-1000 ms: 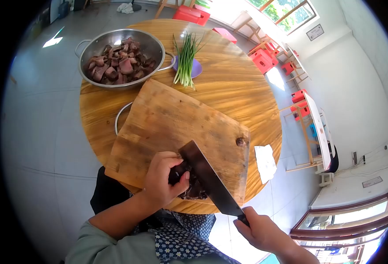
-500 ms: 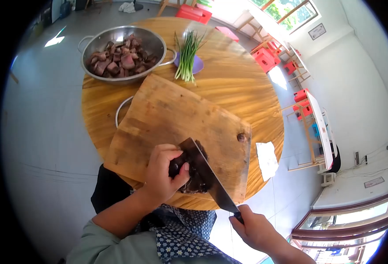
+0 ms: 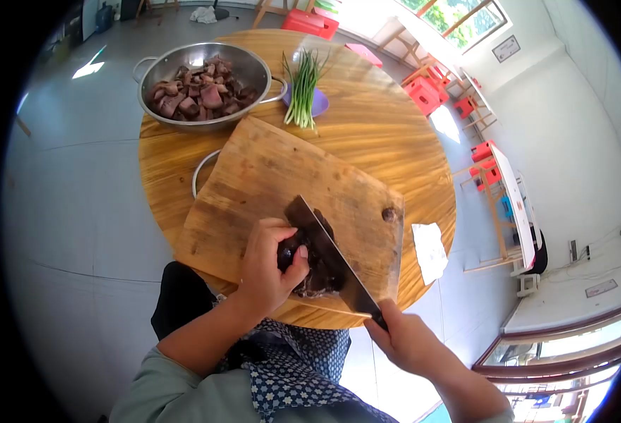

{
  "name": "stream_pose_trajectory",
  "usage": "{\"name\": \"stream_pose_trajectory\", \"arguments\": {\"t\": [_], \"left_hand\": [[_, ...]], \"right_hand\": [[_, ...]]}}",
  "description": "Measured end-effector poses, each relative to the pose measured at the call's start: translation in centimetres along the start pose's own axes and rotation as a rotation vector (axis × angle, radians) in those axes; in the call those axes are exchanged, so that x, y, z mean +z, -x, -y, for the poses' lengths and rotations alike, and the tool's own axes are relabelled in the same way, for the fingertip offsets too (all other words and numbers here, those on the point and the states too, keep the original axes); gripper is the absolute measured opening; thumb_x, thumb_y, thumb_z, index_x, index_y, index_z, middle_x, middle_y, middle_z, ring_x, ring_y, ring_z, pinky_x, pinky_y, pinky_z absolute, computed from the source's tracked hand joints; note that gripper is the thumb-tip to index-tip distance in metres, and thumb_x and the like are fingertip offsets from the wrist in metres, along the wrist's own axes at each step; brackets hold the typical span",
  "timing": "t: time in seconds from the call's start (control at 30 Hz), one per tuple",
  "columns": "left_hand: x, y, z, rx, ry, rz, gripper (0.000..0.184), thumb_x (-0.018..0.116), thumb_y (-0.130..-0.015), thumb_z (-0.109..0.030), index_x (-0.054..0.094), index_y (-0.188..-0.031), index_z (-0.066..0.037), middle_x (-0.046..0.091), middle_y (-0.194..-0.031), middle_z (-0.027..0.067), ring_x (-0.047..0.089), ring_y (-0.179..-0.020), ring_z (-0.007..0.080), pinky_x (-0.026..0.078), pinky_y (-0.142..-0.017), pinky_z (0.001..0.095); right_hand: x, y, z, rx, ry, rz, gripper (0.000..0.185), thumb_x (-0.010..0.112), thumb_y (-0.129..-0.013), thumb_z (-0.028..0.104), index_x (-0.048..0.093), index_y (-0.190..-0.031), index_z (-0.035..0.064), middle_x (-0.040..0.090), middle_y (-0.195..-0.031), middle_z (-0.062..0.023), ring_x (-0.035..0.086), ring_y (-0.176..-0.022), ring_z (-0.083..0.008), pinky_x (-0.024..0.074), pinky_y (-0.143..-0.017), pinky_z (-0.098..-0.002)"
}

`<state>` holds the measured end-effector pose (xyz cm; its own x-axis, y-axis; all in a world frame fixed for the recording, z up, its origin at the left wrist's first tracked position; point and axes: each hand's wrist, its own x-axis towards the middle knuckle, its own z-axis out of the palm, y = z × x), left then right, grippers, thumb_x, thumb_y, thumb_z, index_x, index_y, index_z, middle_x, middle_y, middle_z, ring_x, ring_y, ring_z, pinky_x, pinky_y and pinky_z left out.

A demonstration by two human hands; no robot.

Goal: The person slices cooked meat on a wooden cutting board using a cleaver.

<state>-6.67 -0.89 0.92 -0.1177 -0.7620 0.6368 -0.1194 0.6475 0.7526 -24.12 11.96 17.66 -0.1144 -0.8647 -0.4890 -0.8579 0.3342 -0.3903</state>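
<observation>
My left hand [image 3: 268, 261] is closed on a dark piece of meat [image 3: 291, 255] near the front edge of the wooden cutting board [image 3: 289, 162]. In my right hand [image 3: 406, 338] is the black handle of a wide cleaver [image 3: 335, 261], whose blade slants up and left across the board. The blade lies against the meat, just right of my left fingers. More dark meat [image 3: 317, 278] shows below the blade, and a slice stands at its right side. At the back left, a steel pan [image 3: 250, 67] holds many brown chunks [image 3: 212, 96].
Behind the board, green onions [image 3: 303, 92] lie on a purple plate [image 3: 320, 103]. A white tissue [image 3: 429, 252] rests at the right edge of the round table [image 3: 388, 134]. A metal ring handle [image 3: 196, 173] sticks out left of the board. Red stools [image 3: 423, 95] stand beyond.
The cleaver and both hands have moved up a little in view. A dark slice now shows on the right side of the blade. The view has shifted slightly.
</observation>
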Motion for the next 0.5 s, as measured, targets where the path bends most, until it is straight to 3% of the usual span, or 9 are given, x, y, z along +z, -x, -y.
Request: {"name": "stream_pose_trajectory", "arguments": {"t": [0.03, 0.2, 0.3, 0.4, 0.5], "left_hand": [[0.3, -0.4, 0.1, 0.006, 0.04, -0.014, 0.033, 0.069, -0.088, -0.002, 0.053, -0.117, 0.001, 0.056, -0.113, 0.0188, 0.059, -0.097, 0.0306, 0.049, -0.086, 0.0377], [0.6, 0.0, -0.1, 0.047, -0.029, -0.077, 0.034, 0.072, -0.084, -0.001, 0.055, -0.113, 0.001, 0.059, -0.11, 0.0203, 0.059, -0.096, 0.0364, 0.049, -0.087, 0.0423], [0.3, -0.3, 0.3, -0.006, -0.005, -0.076, 0.034, 0.072, -0.084, -0.002, 0.055, -0.114, 0.001, 0.059, -0.111, 0.0199, 0.059, -0.097, 0.0356, 0.049, -0.087, 0.0422], [0.4, 0.3, 0.1, -0.057, 0.016, -0.022, 0.03, 0.067, -0.09, -0.003, 0.051, -0.116, 0.001, 0.054, -0.112, 0.018, 0.058, -0.096, 0.0289, 0.048, -0.088, 0.0363], [0.8, 0.5, -0.4, -0.001, -0.022, -0.038, 0.028, 0.066, -0.092, -0.003, 0.051, -0.115, 0.0, 0.054, -0.113, 0.0177, 0.057, -0.097, 0.0282, 0.048, -0.087, 0.0359]], "right_hand": [[0.1, -1.5, -0.2, -0.028, -0.055, -0.003, 0.028, 0.054, -0.105, 0.028, 0.046, -0.113, 0.0022, 0.068, -0.086, -0.0273, 0.066, -0.081, -0.0487, 0.0509, -0.071, -0.0541], [2.7, -3.8, -1.2, -0.12, -0.032, -0.083, 0.028, 0.055, -0.105, 0.03, 0.044, -0.108, 0.0037, 0.067, -0.081, -0.0274, 0.065, -0.079, -0.0493, 0.0496, -0.069, -0.0547], [1.8, -2.0, -1.1, -0.071, -0.075, -0.023, 0.027, 0.055, -0.104, 0.028, 0.045, -0.109, 0.0037, 0.067, -0.084, -0.0272, 0.066, -0.082, -0.0492, 0.0506, -0.07, -0.0542], [0.7, -0.5, -1.5, -0.073, -0.028, 0.019, 0.027, 0.055, -0.104, 0.028, 0.045, -0.109, 0.0028, 0.068, -0.087, -0.027, 0.066, -0.084, -0.0489, 0.0513, -0.071, -0.0531], [1.7, -4.6, -1.6, -0.136, -0.063, -0.035, 0.025, 0.056, -0.104, 0.025, 0.047, -0.11, 0.0019, 0.067, -0.085, -0.027, 0.066, -0.084, -0.0478, 0.0506, -0.07, -0.0522]]}}
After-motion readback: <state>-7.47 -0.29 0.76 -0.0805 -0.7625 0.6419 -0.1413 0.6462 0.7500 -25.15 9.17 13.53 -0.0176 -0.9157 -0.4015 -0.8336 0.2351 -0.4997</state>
